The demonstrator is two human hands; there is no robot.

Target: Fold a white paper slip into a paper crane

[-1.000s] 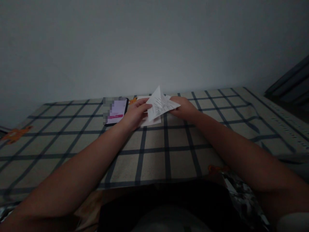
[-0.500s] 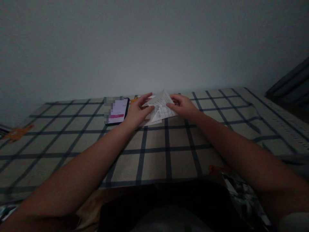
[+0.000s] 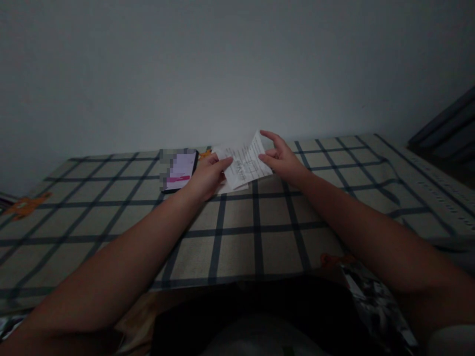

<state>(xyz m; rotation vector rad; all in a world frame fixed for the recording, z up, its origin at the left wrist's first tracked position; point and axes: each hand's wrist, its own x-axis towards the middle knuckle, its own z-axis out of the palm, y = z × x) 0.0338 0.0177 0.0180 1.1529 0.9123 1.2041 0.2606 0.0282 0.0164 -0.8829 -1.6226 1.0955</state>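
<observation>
While left fingers (image 3: 224, 162) pinch printed paper (image 3: 245, 164) | right fingers (image 3: 268, 159), spread, touch its edge

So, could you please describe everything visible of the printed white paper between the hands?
The creased white paper sheet carries dark print, too small to read. It is held tilted over a beige cloth with dark checks, its far right corner raised. The left hand grips its left side; the right hand, loosely spread, meets its right edge. Another pale sheet shows beneath its near edge.
</observation>
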